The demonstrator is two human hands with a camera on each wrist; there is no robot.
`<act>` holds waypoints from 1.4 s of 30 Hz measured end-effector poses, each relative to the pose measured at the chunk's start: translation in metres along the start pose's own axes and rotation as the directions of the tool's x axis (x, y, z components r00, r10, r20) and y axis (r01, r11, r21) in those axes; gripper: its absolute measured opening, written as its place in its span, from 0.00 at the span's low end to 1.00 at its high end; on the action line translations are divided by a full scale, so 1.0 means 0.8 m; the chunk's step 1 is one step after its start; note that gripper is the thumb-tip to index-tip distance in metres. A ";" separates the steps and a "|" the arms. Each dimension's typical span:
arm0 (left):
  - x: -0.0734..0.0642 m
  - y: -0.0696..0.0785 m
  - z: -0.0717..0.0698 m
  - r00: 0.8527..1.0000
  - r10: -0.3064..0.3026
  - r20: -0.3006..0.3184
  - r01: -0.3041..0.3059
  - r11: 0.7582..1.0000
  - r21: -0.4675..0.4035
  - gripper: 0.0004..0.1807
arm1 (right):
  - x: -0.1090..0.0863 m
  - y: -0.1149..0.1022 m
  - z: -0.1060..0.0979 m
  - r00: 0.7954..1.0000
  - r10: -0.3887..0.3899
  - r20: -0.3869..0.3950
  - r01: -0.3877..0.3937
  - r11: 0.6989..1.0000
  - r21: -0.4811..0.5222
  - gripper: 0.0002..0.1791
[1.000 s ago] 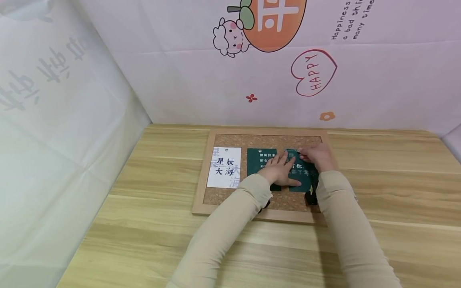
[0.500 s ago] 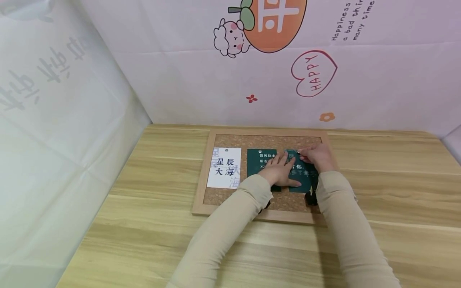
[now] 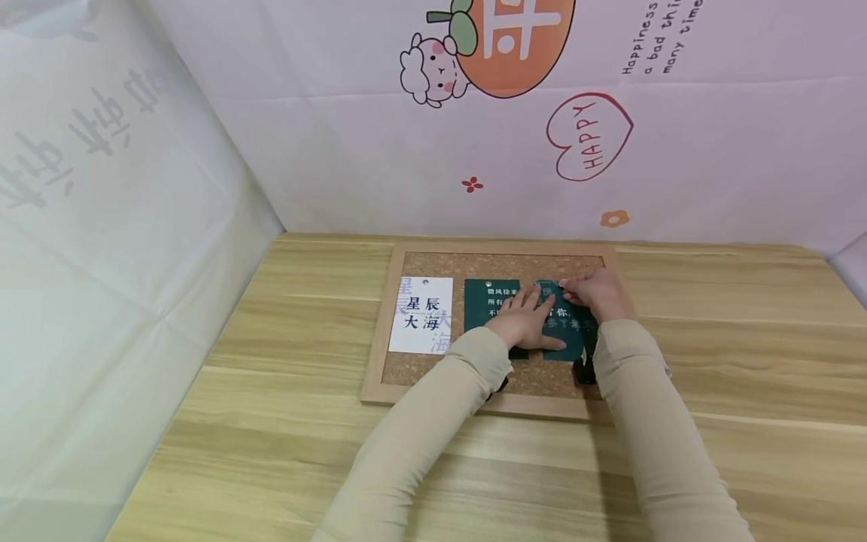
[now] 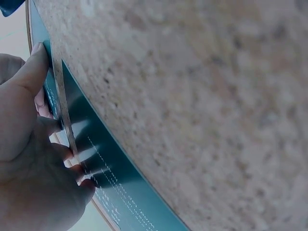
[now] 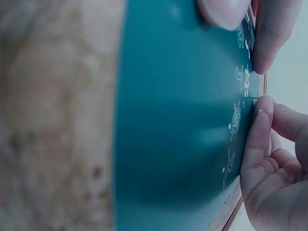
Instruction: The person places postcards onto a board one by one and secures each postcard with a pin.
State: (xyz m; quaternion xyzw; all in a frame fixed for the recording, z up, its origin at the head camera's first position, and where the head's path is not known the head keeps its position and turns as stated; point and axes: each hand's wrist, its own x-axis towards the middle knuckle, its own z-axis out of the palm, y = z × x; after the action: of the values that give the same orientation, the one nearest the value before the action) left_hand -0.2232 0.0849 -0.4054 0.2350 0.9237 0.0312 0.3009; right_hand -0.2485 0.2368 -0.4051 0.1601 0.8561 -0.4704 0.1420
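Note:
A framed cork board (image 3: 557,387) lies on the table with three cards on it. At its left is a white card (image 3: 421,335) with dark characters. The middle dark green card (image 3: 477,309) and the right green card (image 3: 565,346) carry white print. Fingers spread, my left hand (image 3: 523,324) rests across both green cards, its thumb on the right one. At the right card's top edge, my right hand (image 3: 596,292) pinches a pushpin (image 5: 252,97); only its thin needle shows in the right wrist view, the head being hidden by the fingertips.
Small round pins show at the tops of the white card and the middle card. The wooden table (image 3: 271,436) extends around the board. A white printed backdrop (image 3: 379,165) stands behind it, and another white sheet (image 3: 135,263) at the left.

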 end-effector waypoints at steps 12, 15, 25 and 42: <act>-0.023 0.001 -0.005 0.997 0.034 -0.071 -0.037 0.999 -0.039 0.46 | 0.004 -0.002 0.002 1.000 0.023 -0.001 -0.023 1.000 0.018 0.22; -0.023 0.001 -0.005 0.997 0.033 -0.072 -0.036 0.999 -0.038 0.46 | 0.003 -0.003 0.002 1.000 0.023 -0.001 -0.023 1.000 0.004 0.22; -0.008 0.000 -0.002 0.999 0.016 -0.032 -0.017 1.000 -0.018 0.47 | 0.002 -0.004 0.006 0.998 0.024 -0.055 -0.026 0.999 -0.029 0.20; 0.026 -0.005 0.009 1.000 -0.004 0.004 0.004 1.000 0.021 0.50 | 0.007 -0.004 0.005 0.998 0.052 -0.046 -0.052 0.999 0.000 0.20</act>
State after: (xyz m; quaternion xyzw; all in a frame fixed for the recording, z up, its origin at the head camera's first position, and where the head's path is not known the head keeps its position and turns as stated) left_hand -0.2353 0.0900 -0.4231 0.2363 0.9239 0.0202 0.3003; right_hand -0.2542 0.2326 -0.4072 0.1930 0.8549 -0.4623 0.1347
